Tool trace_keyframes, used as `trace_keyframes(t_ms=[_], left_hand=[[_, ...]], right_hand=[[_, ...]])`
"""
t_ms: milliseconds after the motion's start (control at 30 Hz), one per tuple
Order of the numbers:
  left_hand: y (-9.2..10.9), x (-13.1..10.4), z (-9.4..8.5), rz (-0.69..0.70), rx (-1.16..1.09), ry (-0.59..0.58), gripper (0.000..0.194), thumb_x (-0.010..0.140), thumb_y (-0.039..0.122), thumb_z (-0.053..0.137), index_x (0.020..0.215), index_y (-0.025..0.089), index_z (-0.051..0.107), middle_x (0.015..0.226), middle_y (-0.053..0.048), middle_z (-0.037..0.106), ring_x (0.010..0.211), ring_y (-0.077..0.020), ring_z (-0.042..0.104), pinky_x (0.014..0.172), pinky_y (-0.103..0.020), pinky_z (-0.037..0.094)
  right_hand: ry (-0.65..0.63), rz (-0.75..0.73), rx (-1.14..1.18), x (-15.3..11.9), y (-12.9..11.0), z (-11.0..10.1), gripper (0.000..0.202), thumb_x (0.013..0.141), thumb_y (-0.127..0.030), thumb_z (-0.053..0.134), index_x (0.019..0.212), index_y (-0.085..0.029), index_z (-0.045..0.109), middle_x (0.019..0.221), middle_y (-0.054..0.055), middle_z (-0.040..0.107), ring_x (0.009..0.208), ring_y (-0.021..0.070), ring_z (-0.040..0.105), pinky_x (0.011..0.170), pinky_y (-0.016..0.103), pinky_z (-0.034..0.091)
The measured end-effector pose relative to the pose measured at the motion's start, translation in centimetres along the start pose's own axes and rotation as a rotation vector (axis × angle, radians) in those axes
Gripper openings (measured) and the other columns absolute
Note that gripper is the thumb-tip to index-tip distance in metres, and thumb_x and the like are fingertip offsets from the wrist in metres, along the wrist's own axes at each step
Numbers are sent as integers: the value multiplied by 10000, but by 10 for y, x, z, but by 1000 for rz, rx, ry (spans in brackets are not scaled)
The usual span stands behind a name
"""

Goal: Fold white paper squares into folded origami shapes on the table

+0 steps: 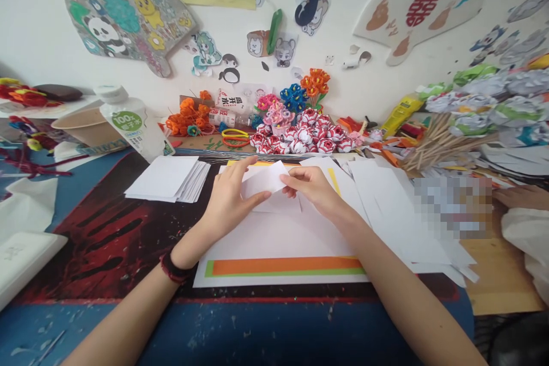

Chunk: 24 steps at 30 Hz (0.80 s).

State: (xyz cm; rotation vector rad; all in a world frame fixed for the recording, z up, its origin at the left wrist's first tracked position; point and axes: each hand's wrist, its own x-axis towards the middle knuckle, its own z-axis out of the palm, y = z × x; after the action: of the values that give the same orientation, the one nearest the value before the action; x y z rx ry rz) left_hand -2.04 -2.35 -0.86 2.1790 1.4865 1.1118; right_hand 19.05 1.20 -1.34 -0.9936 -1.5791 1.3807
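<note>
A small piece of white paper (266,179), partly folded or lifted at a slant, is between my hands above a larger white sheet (283,234). My right hand (311,186) pinches its right corner between thumb and fingers. On the other side, my left hand (231,191) holds the paper's left part, the thumb along its lower edge and the forefinger stretched out above. A dark red band circles my left wrist. Under the small paper lies another white piece (278,205). Orange and green strips (283,266) show along the near edge of the large sheet.
A stack of white paper squares (165,178) lies left, beside a white bottle (131,123). Red-and-white paper flowers (300,137) line the back. More white sheets (390,211) spread right, near bundled sticks (446,140). Another person's hand (524,197) is at the far right.
</note>
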Motion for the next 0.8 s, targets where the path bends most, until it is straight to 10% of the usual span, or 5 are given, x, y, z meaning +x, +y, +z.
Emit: trace_keyframes(t_ms=[333,800], left_hand=[[5,-6,3,44,42,-75,589,836,403,608,1364,259,390,1344,-103,543,1176,-287,543,954,-423,414],[11,-5,3,-162,-417,-143,435,954,429,415,1341,231,436,1218,-102,636,971,-205,662,878,-348,479]], right_hand=[[92,-28,-18,1,1,0,429,742,-565,670,759,-136,677,663,48,655,560,126,576,564,264,471],[-153,-39,-5,-3,-5,6,477,785,-441,685,1189,-203,598,988,64,660,677,137,610,645,285,528]])
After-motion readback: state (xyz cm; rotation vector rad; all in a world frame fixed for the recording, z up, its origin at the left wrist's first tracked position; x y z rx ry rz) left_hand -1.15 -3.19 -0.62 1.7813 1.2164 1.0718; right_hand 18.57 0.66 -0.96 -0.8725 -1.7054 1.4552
